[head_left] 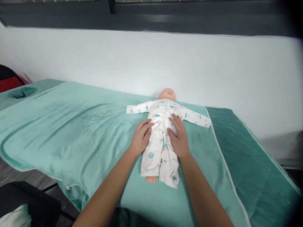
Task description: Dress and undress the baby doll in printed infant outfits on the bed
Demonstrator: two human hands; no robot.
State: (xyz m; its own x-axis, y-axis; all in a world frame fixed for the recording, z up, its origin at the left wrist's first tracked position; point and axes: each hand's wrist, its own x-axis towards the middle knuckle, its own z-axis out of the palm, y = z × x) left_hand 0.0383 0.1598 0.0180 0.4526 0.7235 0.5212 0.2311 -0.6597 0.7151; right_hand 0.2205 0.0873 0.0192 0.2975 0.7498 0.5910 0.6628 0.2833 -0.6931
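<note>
Forearms [106, 192] nearest; left hand [141, 137], right hand [178, 138] loose on soft pajamas [151, 156]. Baby doll [167, 94] looks light; I'd grasp its torso.

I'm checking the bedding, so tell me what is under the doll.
The doll lies on a pale green blanket, which shows around it. The patch directly beneath its body and clothes is covered, so whether anything else is there cannot be seen.

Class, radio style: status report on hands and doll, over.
Left hand and right hand open, touching clothed doll around waist level. Doll on its back, on green blanket. Nothing visibly in the way.
</note>
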